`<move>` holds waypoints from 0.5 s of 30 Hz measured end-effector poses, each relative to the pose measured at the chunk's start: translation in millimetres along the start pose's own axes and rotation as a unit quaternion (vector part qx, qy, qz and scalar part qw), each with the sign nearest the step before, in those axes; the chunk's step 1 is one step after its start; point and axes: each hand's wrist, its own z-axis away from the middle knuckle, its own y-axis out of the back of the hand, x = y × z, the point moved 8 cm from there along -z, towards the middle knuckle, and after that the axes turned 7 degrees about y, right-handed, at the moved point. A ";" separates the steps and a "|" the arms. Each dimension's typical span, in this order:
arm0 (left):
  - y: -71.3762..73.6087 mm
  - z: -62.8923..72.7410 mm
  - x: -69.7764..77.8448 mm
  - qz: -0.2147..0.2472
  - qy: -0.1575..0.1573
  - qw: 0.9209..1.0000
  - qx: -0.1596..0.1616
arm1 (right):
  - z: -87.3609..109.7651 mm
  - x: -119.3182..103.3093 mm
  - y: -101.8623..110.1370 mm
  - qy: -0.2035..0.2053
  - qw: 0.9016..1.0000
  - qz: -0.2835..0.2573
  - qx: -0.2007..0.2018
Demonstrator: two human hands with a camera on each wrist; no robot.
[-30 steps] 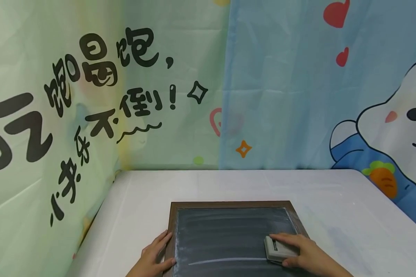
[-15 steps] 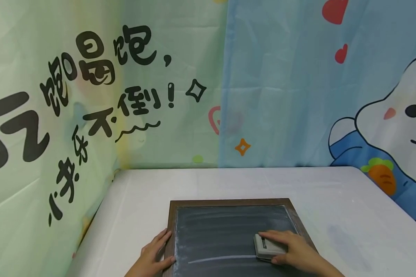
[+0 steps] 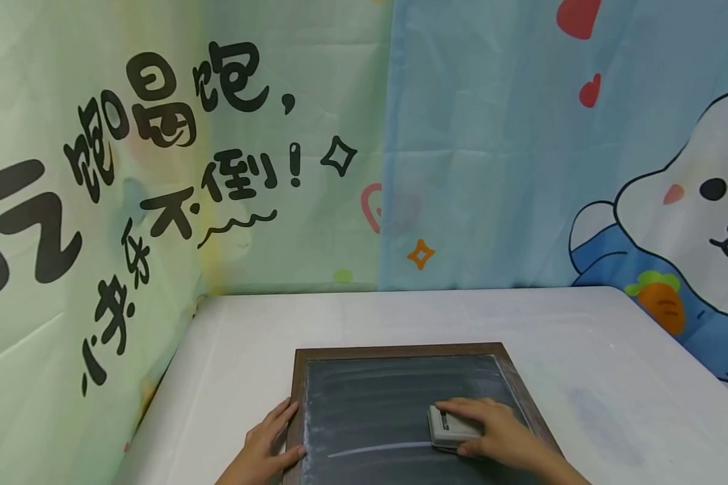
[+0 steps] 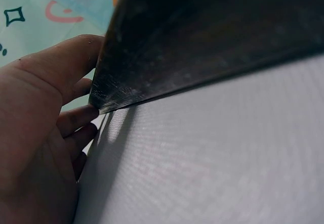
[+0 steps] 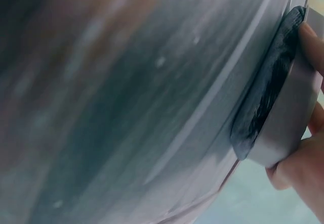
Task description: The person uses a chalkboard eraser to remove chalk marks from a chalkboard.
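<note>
A blackboard [image 3: 370, 397] in a brown wooden frame lies on the white table, its lower part cut off by the head view's bottom edge. My left hand [image 3: 265, 444] rests at the frame's left side, fingers spread along the edge and thumb on the wood. In the left wrist view those fingers [image 4: 76, 120] touch the board's dark edge. My right hand [image 3: 500, 431] grips a pale grey chalkboard eraser [image 3: 445, 426] on the right half of the board. Its dark felt pad [image 5: 268, 82] faces the board in the right wrist view. A white chalk line [image 3: 379, 447] runs leftward from the eraser.
Faint chalk smears streak the board. White tabletop [image 3: 619, 377] surrounds it. Behind stand a green printed cloth [image 3: 303, 256] with black characters and a blue cloth [image 3: 491, 202] with a cartoon animal.
My right hand has slid the eraser leftward along the chalk line. The left hand stays at the frame's left edge, and the head view has shifted slightly.
</note>
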 end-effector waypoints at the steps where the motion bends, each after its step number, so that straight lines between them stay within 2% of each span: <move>1: 0.1 -0.2 -0.1 -0.001 0.001 1.000 0.000 | -1.6 -1.4 -0.7 0.001 1.000 -0.002 -0.001; 15: 0.2 0.0 -0.4 -0.002 0.001 1.000 -0.002 | -20.6 -20.4 -13.9 0.011 1.000 -0.004 -0.006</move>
